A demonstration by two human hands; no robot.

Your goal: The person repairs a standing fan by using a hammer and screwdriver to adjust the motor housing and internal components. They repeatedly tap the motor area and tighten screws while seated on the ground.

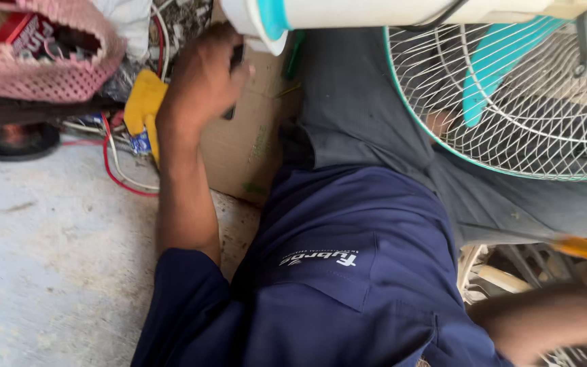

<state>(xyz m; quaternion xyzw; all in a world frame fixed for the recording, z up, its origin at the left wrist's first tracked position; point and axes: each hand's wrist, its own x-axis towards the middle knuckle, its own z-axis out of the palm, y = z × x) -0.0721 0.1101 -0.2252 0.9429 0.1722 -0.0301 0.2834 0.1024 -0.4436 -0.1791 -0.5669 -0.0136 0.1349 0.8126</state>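
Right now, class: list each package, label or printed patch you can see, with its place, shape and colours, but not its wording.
Red packet: top left, inside the pink knitted basket; boxy, red with white print.
Cardboard box: upper middle, beside the left hand; flat brown panel with small green marks.
Small label: under the yellow cloth; blue and white.
Shirt pocket print: centre; white on navy.

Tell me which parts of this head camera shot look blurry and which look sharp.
Head view: the right hand at the lower right edge is motion-blurred, as is the yellow object by it; the left hand and fan grille look fairly sharp in even daylight.
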